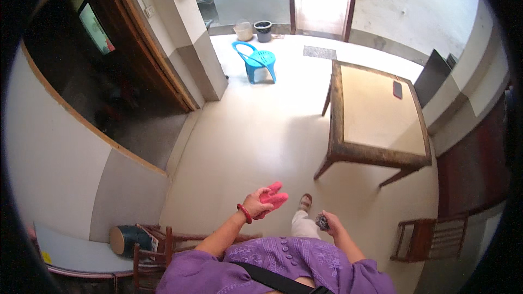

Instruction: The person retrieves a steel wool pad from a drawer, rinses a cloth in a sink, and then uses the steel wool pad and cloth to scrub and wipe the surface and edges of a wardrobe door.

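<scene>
My left hand (257, 204), with a red bangle at the wrist, is closed on a pink cloth (278, 199) that sticks out past the fingers. In my right hand (334, 224) is a dark grey scrubber (322, 221), seemingly of steel wool, held near my waist. The hands are apart, both in front of my body above the tiled floor. Beyond them at the right stands a wood-framed table (336, 130) with a pale top, and a phone (397, 89) lies on it.
A blue plastic chair (261, 58) stands ahead, with two buckets (263, 30) behind it. An open dark doorway is at the left. Wooden chairs (433, 239) stand at the lower right and lower left, the left ones beside a light-topped table (81, 255). A doorway lies far ahead.
</scene>
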`<control>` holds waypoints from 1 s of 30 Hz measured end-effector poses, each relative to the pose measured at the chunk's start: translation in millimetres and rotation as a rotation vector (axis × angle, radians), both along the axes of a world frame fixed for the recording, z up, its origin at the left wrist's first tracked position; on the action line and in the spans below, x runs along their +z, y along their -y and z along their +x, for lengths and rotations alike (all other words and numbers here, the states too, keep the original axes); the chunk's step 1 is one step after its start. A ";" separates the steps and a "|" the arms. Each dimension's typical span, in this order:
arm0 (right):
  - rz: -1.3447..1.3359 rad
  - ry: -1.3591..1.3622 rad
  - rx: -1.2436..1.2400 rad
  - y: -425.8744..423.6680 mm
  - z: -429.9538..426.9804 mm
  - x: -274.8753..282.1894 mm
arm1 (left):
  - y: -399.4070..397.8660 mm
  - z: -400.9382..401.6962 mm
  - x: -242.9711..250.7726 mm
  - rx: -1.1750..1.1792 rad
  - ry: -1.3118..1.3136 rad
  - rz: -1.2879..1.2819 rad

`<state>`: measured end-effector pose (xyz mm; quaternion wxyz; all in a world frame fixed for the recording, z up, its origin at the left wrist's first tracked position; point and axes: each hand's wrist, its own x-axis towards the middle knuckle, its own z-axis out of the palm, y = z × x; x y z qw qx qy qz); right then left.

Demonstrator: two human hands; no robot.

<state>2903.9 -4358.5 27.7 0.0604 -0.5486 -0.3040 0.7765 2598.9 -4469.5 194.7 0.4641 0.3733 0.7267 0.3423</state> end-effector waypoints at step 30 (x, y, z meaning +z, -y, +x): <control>-0.043 -0.110 -0.039 -639.0 -395.2 -33.6 | -466.6 -451.1 -149.9 -0.249 -0.219 -0.566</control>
